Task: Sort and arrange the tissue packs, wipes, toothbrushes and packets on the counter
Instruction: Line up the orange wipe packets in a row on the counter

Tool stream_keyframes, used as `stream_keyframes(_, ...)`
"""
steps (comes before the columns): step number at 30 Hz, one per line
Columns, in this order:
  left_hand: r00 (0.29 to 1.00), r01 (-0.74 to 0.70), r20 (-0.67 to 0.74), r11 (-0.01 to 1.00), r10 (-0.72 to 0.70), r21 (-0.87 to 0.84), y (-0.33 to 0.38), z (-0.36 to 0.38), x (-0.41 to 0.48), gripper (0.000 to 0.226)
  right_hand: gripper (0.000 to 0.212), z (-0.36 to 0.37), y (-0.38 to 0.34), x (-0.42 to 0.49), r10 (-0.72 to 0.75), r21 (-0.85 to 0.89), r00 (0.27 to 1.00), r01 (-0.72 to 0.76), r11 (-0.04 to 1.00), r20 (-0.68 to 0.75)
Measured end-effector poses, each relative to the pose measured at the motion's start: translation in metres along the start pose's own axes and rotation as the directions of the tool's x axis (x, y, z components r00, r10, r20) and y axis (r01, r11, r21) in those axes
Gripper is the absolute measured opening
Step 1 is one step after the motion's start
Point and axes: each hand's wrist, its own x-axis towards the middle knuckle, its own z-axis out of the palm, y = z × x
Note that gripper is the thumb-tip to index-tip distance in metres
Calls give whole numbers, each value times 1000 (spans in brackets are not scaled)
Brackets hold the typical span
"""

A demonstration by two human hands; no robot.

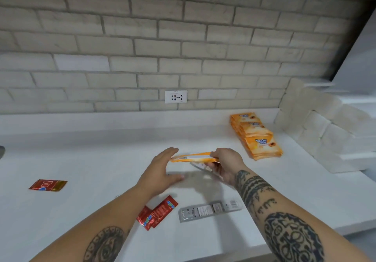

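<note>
An orange wipes pack (pixel 193 157) hangs edge-on above the white counter (pixel 91 160), my right hand (pixel 225 164) shut on its right end. A thin white packaged item (pixel 200 166) is also in that hand, under the pack. My left hand (pixel 162 170) is open, fingertips touching the pack's left end. A row of orange wipes packs (pixel 257 135) lies at the back right. White tissue packs (pixel 317 127) are stacked along the right wall. Two red packets (pixel 157 213) lie under my left forearm, a third red packet (pixel 48 185) at far left. A grey packaged toothbrush (pixel 209 210) lies near the front.
A brick wall with a white socket (pixel 176 97) backs the counter. The counter's front edge (pixel 203 255) runs just below my forearms. A dark object (pixel 1 152) shows at the left frame edge.
</note>
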Motion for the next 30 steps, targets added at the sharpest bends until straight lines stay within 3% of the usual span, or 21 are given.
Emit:
stream_keyframes(2, 999, -36, -28, 990, 33, -133, 28, 3, 11, 47, 6, -10, -5, -5, 86, 38, 994, -89, 995, 69)
stream_keyframes(4, 999, 37, -15, 949, -44, -312, 49, 7, 22, 17, 15, -25, -12, -10, 134, 91, 986, -143, 986, 96)
stream_keyframes(6, 994, 112, 33, 887, -109, -448, 63, 12, 32, 16, 32, -45, -17, -8, 104, 90, 990, -113, 990, 97)
stream_keyframes(10, 977, 212, 98, 809, -189, -549, 89, 37, 57, 8, 48, -85, -26, -3, -111, -161, 991, 121, 979, 67)
stream_keyframes(13, 962, 274, 178, 743, -209, -611, 106, 63, 77, 13, 26, -106, -27, 4, -289, -214, 955, 298, 930, 73)
stream_keyframes(16, 948, 313, 243, 724, -204, -614, 122, 89, 97, 17, 12, -128, -24, 26, -361, -260, 933, 344, 902, -17)
stream_keyframes(18, 935, 344, 287, 721, -206, -601, 130, 109, 114, 18, 18, -148, -20, 50, -358, -273, 930, 325, 906, -81)
stream_keyframes(21, 921, 372, 319, 747, -224, -551, 132, 134, 139, 37, 55, -175, -17, 87, -321, -263, 930, 270, 926, -176)
stream_keyframes(25, 928, 361, 273, 786, -253, -502, 143, 176, 186, 41, 27, -209, -31, 139, -316, -253, 926, 261, 932, -206)
stream_keyframes(30, 926, 378, 174, 787, -336, -487, 159, 220, 237, 58, 41, -234, -52, 195, -349, -335, 911, 266, 904, -217)
